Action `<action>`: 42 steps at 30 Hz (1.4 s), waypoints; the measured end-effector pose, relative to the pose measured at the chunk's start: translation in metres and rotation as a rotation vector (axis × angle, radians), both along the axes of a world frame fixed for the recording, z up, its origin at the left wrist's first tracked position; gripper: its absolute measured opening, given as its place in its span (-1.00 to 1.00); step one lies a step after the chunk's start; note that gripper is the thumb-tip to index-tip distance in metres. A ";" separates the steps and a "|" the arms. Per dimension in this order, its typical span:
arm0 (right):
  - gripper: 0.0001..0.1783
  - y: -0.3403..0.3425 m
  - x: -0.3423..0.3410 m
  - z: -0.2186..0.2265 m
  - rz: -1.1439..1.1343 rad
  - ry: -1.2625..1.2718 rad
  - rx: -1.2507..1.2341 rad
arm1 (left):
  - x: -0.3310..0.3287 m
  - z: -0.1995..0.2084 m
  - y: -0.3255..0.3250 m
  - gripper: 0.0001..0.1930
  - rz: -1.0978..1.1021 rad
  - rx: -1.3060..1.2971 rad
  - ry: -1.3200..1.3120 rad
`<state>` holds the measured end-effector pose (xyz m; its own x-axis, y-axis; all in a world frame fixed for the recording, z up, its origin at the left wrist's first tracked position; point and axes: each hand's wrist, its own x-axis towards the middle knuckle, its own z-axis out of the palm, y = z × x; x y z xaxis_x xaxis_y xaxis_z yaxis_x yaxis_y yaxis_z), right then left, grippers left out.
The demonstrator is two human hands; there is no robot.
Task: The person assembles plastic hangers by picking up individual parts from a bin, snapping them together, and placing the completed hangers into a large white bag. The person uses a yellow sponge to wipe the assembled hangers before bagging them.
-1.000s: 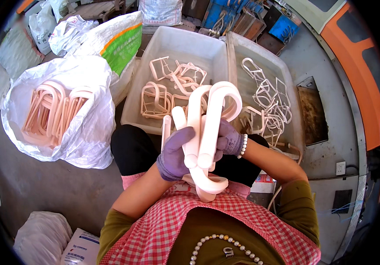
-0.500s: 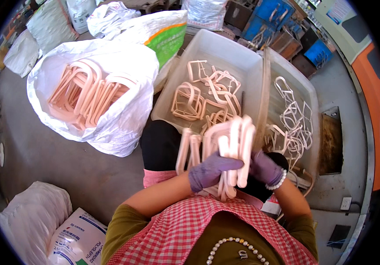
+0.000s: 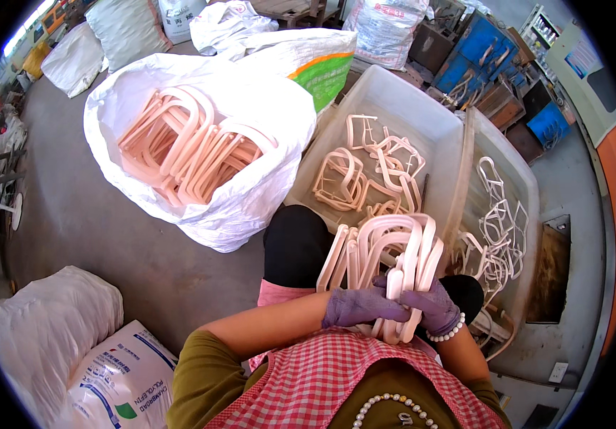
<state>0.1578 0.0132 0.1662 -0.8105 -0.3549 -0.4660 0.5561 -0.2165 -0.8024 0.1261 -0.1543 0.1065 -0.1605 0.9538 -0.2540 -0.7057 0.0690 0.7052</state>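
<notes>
A bundle of pale pink, rounded U-shaped plastic frames [image 3: 409, 250] stands above my lap, gathered between both hands. My left hand [image 3: 365, 306], in a purple glove, is closed on the lower left side of the bundle. From the right, my right hand [image 3: 433, 306], gloved the same, wraps its fingers round the front frames. More pink frames [image 3: 336, 259] lean upright at the left of the bundle, over my knees; what they rest on is hidden.
Left of my knees, an open white sack [image 3: 279, 171] is full of similar pink frames. Ahead stands a translucent bin [image 3: 422, 107] with pink plastic pieces; beside it, another bin [image 3: 511, 154] contains whitish ones. Filled bags [image 3: 118, 386] lie at the lower left.
My right hand has moved in from beside the bundle and closed on it. The bundle sits lower and steadier. My head view has shifted, so the surroundings appear farther right.
</notes>
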 end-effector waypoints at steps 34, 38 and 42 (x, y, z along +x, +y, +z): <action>-0.46 -0.262 -0.211 0.004 1.429 1.523 1.043 | 0.006 0.134 -0.220 -0.73 0.599 -1.274 1.910; -0.44 -0.261 -0.194 0.014 1.596 1.551 1.109 | 0.007 0.137 -0.219 -0.78 0.700 -1.172 1.933; -0.41 -0.245 -0.203 0.012 1.338 1.774 1.061 | 0.006 0.135 -0.216 -0.79 0.738 -1.092 1.972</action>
